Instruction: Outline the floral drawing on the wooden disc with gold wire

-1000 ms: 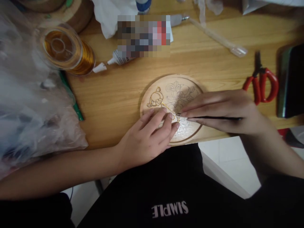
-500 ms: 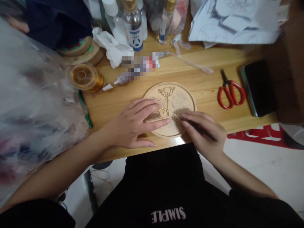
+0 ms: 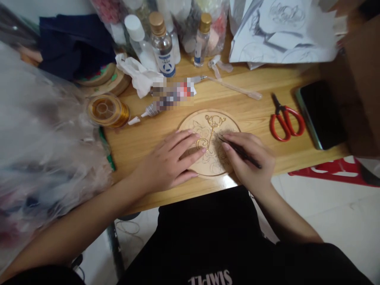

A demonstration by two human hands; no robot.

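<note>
A round wooden board (image 3: 208,168) lies near the table's front edge, with a pencil-like drawing on it and gold wire (image 3: 211,132) forming a flower, stem and curl. Spread over the board's left side, my left hand (image 3: 175,158) rests with fingers apart and holds nothing. My right hand (image 3: 252,158) pinches a thin dark tool (image 3: 245,154), probably tweezers, whose tip is over the right half of the drawing. Whether the tip grips anything is too small to tell.
Red-handled scissors (image 3: 286,122) and a phone (image 3: 322,114) lie to the right. A spool of gold wire (image 3: 108,111), a glue tube (image 3: 169,97) and a bottle (image 3: 163,49) stand or lie beyond the board. Plastic wrapping (image 3: 44,158) fills the left.
The view has shifted slightly. My left fingers have drawn closer together, the board has turned a little, and my right hand with the dark tool has moved up and left.
</note>
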